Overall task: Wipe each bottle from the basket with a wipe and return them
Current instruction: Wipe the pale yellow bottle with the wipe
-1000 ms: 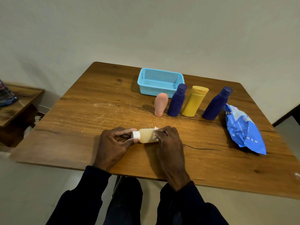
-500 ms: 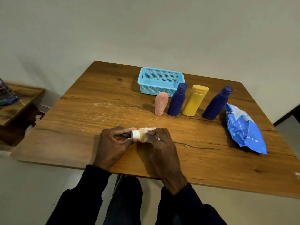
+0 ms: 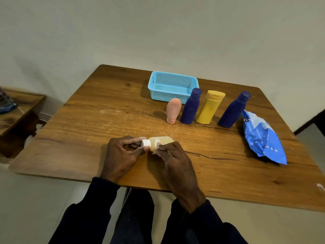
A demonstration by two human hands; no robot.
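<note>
The small bottle (image 3: 161,142), cap pinched in the left hand (image 3: 121,155) grip, is wiped with a wipe (image 3: 157,143) pinched by the right hand (image 3: 175,161); return to the basket (image 3: 173,87) is judged next.

Soft, rather dim, warm indoor light lies evenly on the worktop (image 3: 84,138), without hard glare. The standing bottles (image 3: 190,106) and basket (image 3: 168,96) cast faint shadows leftward, so light comes from the right. Wide-angle distortion tilts the bottles and bends the worktop's edges. Fine detail is slightly soft.

Wooden table (image 3: 88,138); low wooden shelf (image 3: 22,113) at left, holding shoe (image 3: 6,103).
</note>
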